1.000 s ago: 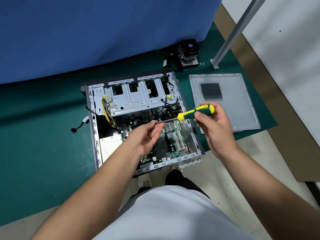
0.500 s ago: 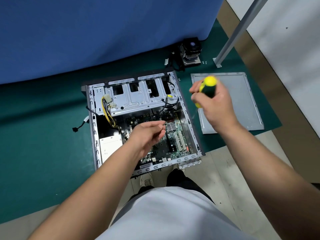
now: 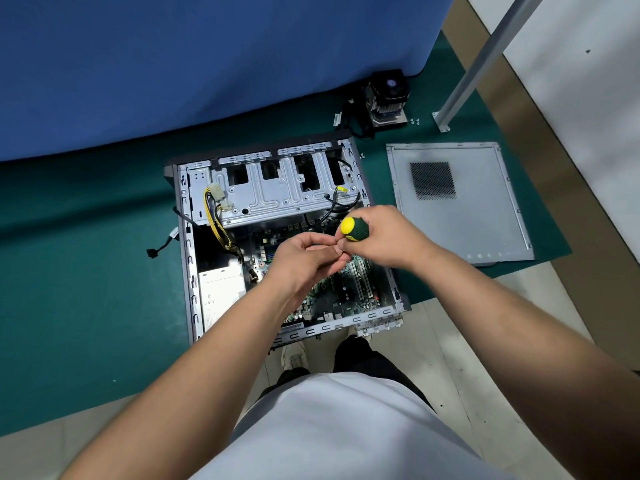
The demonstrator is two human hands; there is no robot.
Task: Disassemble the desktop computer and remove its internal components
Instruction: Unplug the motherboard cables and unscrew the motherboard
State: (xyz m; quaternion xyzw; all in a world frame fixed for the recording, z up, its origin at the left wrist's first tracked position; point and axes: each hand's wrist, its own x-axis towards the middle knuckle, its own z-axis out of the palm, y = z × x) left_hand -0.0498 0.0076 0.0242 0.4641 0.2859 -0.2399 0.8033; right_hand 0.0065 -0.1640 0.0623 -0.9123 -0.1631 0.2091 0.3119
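Note:
The opened desktop case [image 3: 188, 258] lies on its side on a green mat, with the motherboard [image 3: 346, 292], a silver power supply [image 3: 221, 292] and a metal drive cage [image 3: 277, 199] inside. Above the motherboard my right hand [image 3: 391, 237] grips the green handle of a screwdriver [image 3: 353, 229], yellow cap facing up. My left hand [image 3: 304, 261] meets it from the left, thumb and fingertips pinched together just under the handle where the shaft runs. The shaft and tip are hidden by the fingers.
The removed side panel [image 3: 478, 209] lies flat to the right of the case. A CPU cooler [image 3: 386, 98] with small screws [image 3: 414, 121] beside it sits at the back near a blue cloth wall. A metal post [image 3: 478, 60] stands at the right. A loose cable [image 3: 162, 242] trails left of the case.
My right hand swung the screwdriver back from over the side panel to above the motherboard, handle now upright. My left hand rose slightly and closed its fingertips under the handle.

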